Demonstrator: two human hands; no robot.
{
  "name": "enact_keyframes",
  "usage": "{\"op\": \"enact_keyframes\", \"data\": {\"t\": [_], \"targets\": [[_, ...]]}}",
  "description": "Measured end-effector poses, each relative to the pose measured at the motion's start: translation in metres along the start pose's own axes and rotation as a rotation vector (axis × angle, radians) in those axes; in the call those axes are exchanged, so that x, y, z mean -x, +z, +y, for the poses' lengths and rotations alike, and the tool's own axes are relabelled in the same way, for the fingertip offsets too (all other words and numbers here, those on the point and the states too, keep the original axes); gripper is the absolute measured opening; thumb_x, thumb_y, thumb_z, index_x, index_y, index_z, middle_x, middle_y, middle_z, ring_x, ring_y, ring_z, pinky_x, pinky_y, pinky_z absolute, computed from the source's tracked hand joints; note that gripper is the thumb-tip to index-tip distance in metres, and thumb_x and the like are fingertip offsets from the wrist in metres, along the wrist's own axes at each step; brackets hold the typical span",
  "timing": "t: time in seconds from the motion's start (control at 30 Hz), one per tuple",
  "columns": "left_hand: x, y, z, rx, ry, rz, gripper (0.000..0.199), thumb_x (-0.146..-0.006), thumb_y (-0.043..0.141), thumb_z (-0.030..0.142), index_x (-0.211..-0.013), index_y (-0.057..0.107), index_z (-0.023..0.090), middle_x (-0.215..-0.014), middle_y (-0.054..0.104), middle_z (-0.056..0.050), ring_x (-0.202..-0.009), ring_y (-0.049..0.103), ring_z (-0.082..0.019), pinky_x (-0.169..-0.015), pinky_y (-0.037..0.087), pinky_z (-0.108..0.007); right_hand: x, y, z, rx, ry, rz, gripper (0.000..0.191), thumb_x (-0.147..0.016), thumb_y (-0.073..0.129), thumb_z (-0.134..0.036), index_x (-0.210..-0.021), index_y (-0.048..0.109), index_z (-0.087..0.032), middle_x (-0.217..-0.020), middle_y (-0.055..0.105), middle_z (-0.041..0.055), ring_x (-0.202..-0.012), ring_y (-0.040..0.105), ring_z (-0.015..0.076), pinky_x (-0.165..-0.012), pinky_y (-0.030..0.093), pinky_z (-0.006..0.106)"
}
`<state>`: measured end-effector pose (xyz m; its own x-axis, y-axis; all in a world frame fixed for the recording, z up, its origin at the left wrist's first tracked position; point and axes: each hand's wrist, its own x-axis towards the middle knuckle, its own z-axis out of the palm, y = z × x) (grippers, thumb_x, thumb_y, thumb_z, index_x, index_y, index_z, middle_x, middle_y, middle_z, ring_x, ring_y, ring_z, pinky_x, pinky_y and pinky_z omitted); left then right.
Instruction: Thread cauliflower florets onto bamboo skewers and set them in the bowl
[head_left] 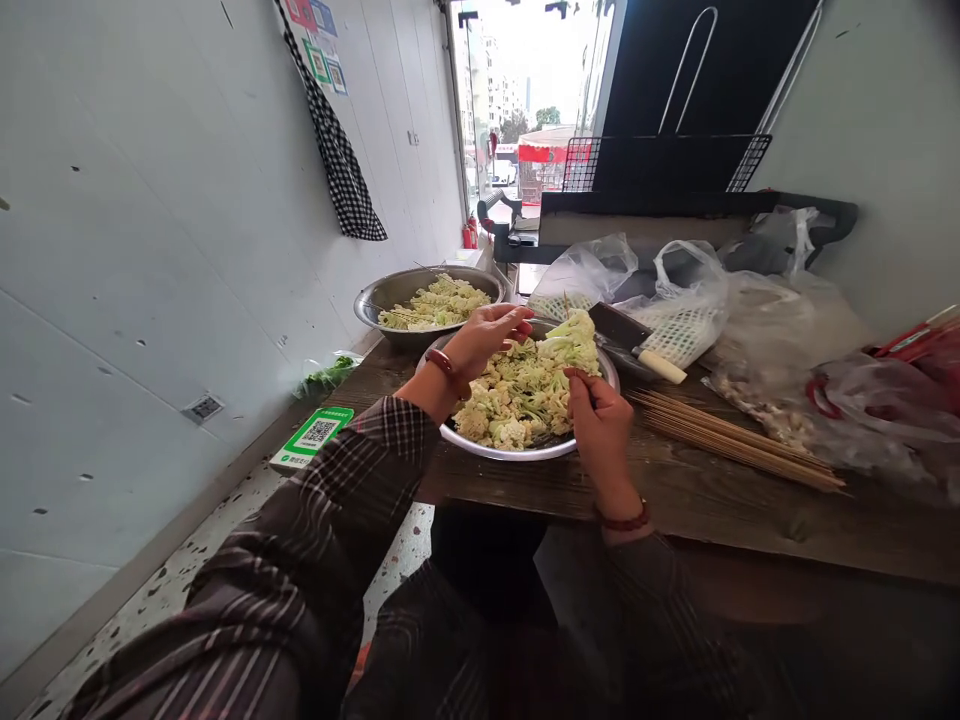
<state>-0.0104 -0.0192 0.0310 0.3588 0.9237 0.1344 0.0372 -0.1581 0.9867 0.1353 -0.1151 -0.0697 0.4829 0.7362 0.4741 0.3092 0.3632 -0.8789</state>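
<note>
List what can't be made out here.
All in the head view:
Right hand: whatever lies inside its curled fingers, covered by them.
Near bowl: part of its left rim, behind the left forearm.
Green card: small print, too tiny to read.
Reddish bag: cut off, right edge.

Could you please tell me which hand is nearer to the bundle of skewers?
The right hand, just left of the skewers; the left hand is farther left, above the front bowl.
</note>
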Motion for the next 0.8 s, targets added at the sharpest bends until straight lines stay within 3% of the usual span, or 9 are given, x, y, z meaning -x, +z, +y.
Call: {"op": "enact_keyframes", "data": {"t": [0.1,0.2,0.3,0.43,0.6,0.8], "targets": [[-0.004,-0.015,-0.005,0.001,-0.012,0.005,0.019,-0.086,0.069,0.032,-0.086,0.072,0.014,-0.08,0.071,-0.008,-0.067,0.061,-0.012,-0.068,0.042,-0.027,0.001,-0.001,-0.002,-0.043,0.031,-0.021,0.042,-0.089,0.056,-0.046,-0.103,0.076,-0.013,-0.058,0.056,-0.0024,-0.053,0.05,0.0128,-0.052,0.041,0.026],[-0.009,-0.025,-0.012,-0.089,0.017,-0.083,0.012,-0.081,0.073,0.024,-0.079,0.072,0.013,-0.071,0.069,-0.007,-0.062,0.059,-0.012,-0.067,0.042,-0.028,0.002,-0.002,-0.002,-0.065,0.05,-0.022,0.041,-0.088,0.059,-0.047,-0.102,0.076,-0.013,-0.057,0.052,-0.0034,-0.05,0.046,0.0118,-0.049,0.038,0.026],[-0.014,-0.034,-0.021,-0.354,0.099,-0.192,0.004,-0.074,0.074,0.014,-0.07,0.073,0.015,-0.06,0.065,-0.003,-0.055,0.052,-0.011,-0.062,0.039,-0.027,0.002,-0.001,0.0,-0.071,0.053,-0.009,0.039,-0.087,0.061,-0.047,-0.101,0.077,-0.014,-0.057,0.052,-0.0034,-0.05,0.045,0.0115,-0.049,0.037,0.025],[-0.02,-0.043,-0.03,-0.676,0.221,-0.213,0.009,-0.068,0.073,0.01,-0.063,0.074,0.017,-0.057,0.064,-0.002,-0.053,0.047,-0.012,-0.06,0.034,-0.027,0.003,-0.001,0.001,-0.102,0.061,0.001,0.036,-0.087,0.062,-0.044,-0.101,0.077,-0.014,-0.057,0.052,-0.0038,-0.051,0.045,0.0111,-0.049,0.037,0.025],[-0.026,-0.044,-0.033,-0.821,0.17,-0.242,0.013,-0.073,0.066,0.008,-0.073,0.078,0.014,-0.062,0.064,-0.003,-0.056,0.044,-0.012,-0.062,0.032,-0.028,0.005,-0.003,-0.004,-0.062,0.053,0.023,0.034,-0.088,0.063,-0.042,-0.103,0.077,-0.014,-0.058,0.054,-0.0038,-0.052,0.046,0.011,-0.051,0.038,0.025],[-0.02,-0.062,-0.028,-0.793,0.049,-0.361,0.022,-0.062,0.064,-0.002,-0.065,0.076,0.016,-0.059,0.061,0.0,-0.058,0.044,-0.011,-0.063,0.031,-0.025,0.005,-0.004,-0.004,-0.032,0.047,0.006,0.037,-0.09,0.06,-0.043,-0.106,0.076,-0.014,-0.059,0.054,-0.0036,-0.052,0.047,0.0116,-0.052,0.039,0.026]]}}
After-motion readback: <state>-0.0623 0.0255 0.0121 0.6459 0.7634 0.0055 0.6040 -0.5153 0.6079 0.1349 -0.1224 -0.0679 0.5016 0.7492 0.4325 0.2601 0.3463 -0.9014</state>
